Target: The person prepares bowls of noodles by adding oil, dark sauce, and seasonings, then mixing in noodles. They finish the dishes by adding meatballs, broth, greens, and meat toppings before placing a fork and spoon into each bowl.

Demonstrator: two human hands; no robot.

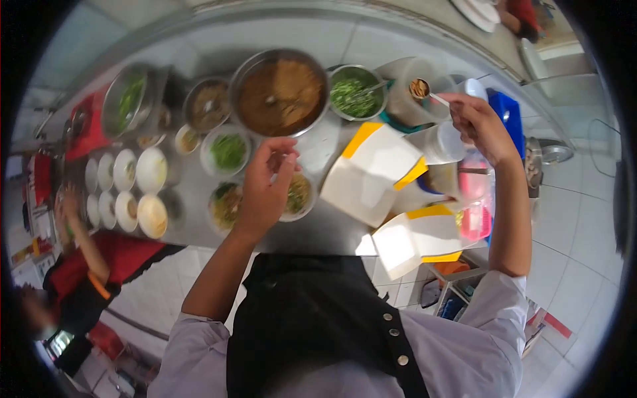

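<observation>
My right hand (479,126) grips a spoon (438,99) by its handle. Small brown pieces (419,88) fill the spoon's bowl, which is above a clear plastic container (401,103). My left hand (269,182) hovers with loosely curled fingers, the thumb near the fingertips, and I see nothing held in it. Beneath and beside it are a bowl of noodles and greens (224,205) and another similar bowl (300,198), both partly covered by the hand. Just behind stands a white bowl of chopped greens (227,151).
A large pot of brown sauce (262,93) stands at the back, beside a steel bowl of chopped greens (355,93). Yellow-edged paper boxes (361,176) lie open at the right. Several white bowls (151,170) line the left, where a co-worker's hand (66,205) reaches in.
</observation>
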